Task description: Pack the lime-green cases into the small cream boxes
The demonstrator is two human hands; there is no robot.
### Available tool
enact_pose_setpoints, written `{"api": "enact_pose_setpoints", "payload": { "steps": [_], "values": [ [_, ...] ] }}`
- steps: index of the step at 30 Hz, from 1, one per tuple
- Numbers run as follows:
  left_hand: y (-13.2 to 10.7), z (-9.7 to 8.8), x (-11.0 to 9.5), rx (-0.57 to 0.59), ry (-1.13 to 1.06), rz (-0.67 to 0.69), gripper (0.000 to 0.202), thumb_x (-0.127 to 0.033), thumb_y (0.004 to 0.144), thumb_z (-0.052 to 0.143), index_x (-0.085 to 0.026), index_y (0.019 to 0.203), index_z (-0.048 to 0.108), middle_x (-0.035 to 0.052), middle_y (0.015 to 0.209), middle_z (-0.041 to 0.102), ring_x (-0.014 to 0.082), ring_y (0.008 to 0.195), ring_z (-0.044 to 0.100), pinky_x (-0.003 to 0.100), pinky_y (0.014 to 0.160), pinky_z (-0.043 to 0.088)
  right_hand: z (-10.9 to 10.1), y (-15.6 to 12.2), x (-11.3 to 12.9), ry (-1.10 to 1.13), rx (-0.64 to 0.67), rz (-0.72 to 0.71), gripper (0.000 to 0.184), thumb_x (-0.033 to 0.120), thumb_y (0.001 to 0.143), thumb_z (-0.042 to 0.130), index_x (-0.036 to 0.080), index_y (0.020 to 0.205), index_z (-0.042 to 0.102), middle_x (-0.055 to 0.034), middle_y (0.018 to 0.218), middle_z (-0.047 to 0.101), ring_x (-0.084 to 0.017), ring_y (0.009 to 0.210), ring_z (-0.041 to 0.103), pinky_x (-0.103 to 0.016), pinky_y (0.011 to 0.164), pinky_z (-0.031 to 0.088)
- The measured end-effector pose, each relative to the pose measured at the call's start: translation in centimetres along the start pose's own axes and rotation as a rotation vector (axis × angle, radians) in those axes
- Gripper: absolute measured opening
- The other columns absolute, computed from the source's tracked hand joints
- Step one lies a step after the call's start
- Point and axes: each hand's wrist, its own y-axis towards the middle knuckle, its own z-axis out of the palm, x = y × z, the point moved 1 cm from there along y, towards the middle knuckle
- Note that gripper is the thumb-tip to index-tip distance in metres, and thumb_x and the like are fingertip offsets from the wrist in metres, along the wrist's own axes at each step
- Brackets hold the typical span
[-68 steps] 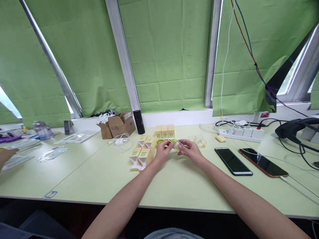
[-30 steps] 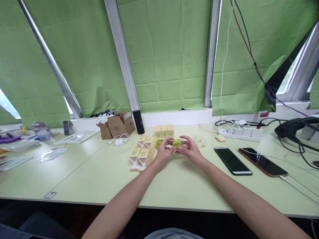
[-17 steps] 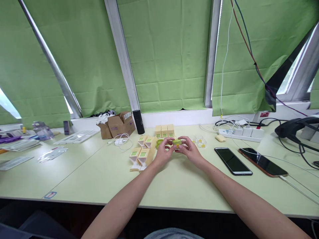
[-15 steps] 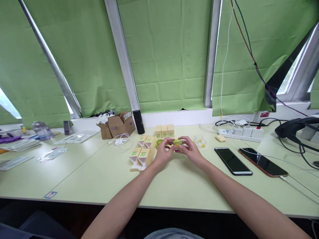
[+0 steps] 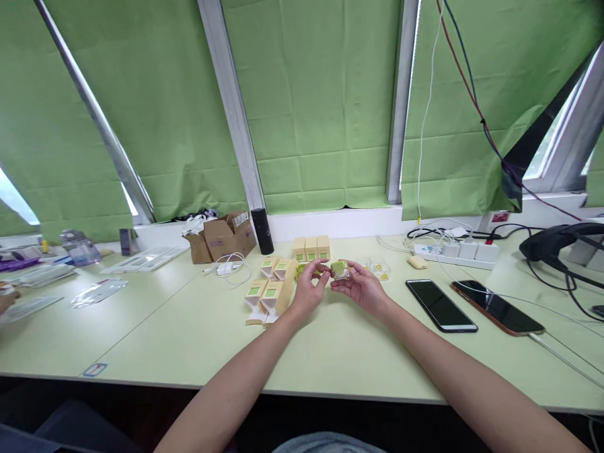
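My right hand [image 5: 362,289] holds a small green piece in a clear plastic case [image 5: 340,270] between thumb and fingers, raised over the table. Just left of it, my left hand [image 5: 309,286] is open, its thumb and fingers curved apart with nothing seen between them. Behind my left hand lie more green pieces [image 5: 300,269], partly hidden. Several open cream boxes [image 5: 277,292] with green windows lie to the left. A row of closed cream boxes [image 5: 311,246] stands behind my hands. Clear round cases with yellow centres [image 5: 381,270] sit beyond my right hand.
Two phones [image 5: 441,305] lie to the right, near a power strip [image 5: 453,253] and a headset [image 5: 566,248]. At the back left are a cardboard box [image 5: 229,239] and a black cylinder [image 5: 262,231]. Another person's hand [image 5: 7,299] shows at the left edge.
My left hand has come off the green piece and moved slightly left. My right hand has turned palm upward with the piece. Another person's hand has appeared at the far left.
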Motion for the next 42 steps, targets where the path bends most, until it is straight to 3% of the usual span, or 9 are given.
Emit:
{"api": "enact_pose_setpoints", "payload": {
  "steps": [5, 9, 17, 27, 32, 38, 42],
  "values": [
    [-0.1, 0.1, -0.1, 0.025, -0.025, -0.006, 0.029, -0.027, 0.095, 0.064, -0.02, 0.123, 0.064, 0.0086, 0.103, 0.074, 0.0214, 0.101, 0.071, 0.035, 0.089, 0.053, -0.5, 0.1, 0.0, 0.039, -0.018, 0.033, 0.028, 0.032, 0.091, 0.072, 0.024, 0.117, 0.064, -0.0088, 0.1, 0.08, -0.026, 0.087, 0.08, -0.05, 0.093, 0.061],
    [-0.1, 0.1, -0.2, 0.032, -0.03, -0.007, 0.027, -0.025, 0.095, 0.064, -0.02, 0.122, 0.064, 0.0087, 0.104, 0.074, 0.0213, 0.101, 0.071, 0.035, 0.089, 0.053, -0.4, 0.1, 0.0, 0.042, -0.025, 0.026, 0.025, 0.032, 0.091, 0.072, 0.024, 0.113, 0.062, -0.0076, 0.099, 0.08, -0.027, 0.087, 0.08, -0.051, 0.092, 0.062],
    [-0.1, 0.2, 0.1, 0.06, -0.053, -0.061, 0.033, -0.031, 0.094, 0.068, -0.021, 0.125, 0.063, 0.0103, 0.114, 0.073, 0.022, 0.108, 0.069, 0.034, 0.088, 0.054, -0.1, -0.1, 0.4, -0.007, -0.12, -0.031, 0.05, 0.041, 0.076, 0.09, 0.027, 0.114, 0.061, -0.0026, 0.096, 0.078, -0.025, 0.084, 0.078, -0.05, 0.09, 0.062],
    [0.1, 0.4, 1.2, 0.115, -0.092, -0.146, 0.066, -0.049, 0.085, 0.081, -0.02, 0.139, 0.057, 0.0134, 0.116, 0.073, 0.0261, 0.116, 0.068, 0.036, 0.09, 0.054, 0.0, -0.4, 0.5, -0.173, -0.178, -0.112, 0.064, 0.044, 0.067, 0.095, 0.029, 0.12, 0.063, -0.0022, 0.105, 0.069, -0.023, 0.096, 0.071, -0.043, 0.083, 0.062],
    [0.1, 0.6, 1.0, 0.124, -0.122, -0.178, 0.068, -0.046, 0.083, 0.084, -0.02, 0.14, 0.056, 0.0146, 0.123, 0.072, 0.0276, 0.121, 0.066, 0.037, 0.092, 0.054, -0.1, -0.1, 0.2, -0.206, -0.193, -0.141, 0.068, 0.044, 0.063, 0.096, 0.03, 0.12, 0.062, -0.0014, 0.107, 0.065, -0.022, 0.094, 0.069, -0.042, 0.081, 0.062],
    [0.2, 0.6, 1.2, 0.134, -0.118, -0.194, 0.065, -0.037, 0.081, 0.086, -0.02, 0.137, 0.059, 0.0122, 0.116, 0.072, 0.0253, 0.115, 0.067, 0.036, 0.09, 0.053, -0.1, -0.1, 0.3, -0.281, -0.182, -0.18, 0.074, 0.038, 0.06, 0.096, 0.028, 0.124, 0.059, -0.0026, 0.109, 0.065, -0.021, 0.092, 0.067, -0.043, 0.083, 0.06],
    [0.2, 0.5, 1.3, 0.132, -0.156, -0.18, 0.061, -0.028, 0.076, 0.088, -0.021, 0.132, 0.063, 0.0135, 0.132, 0.066, 0.0235, 0.114, 0.065, 0.034, 0.088, 0.054, -0.1, 0.0, 0.3, -0.4, -0.197, -0.239, 0.08, 0.029, 0.058, 0.095, 0.029, 0.128, 0.057, -0.0033, 0.11, 0.066, -0.022, 0.098, 0.065, -0.043, 0.09, 0.057]
  ]
}}
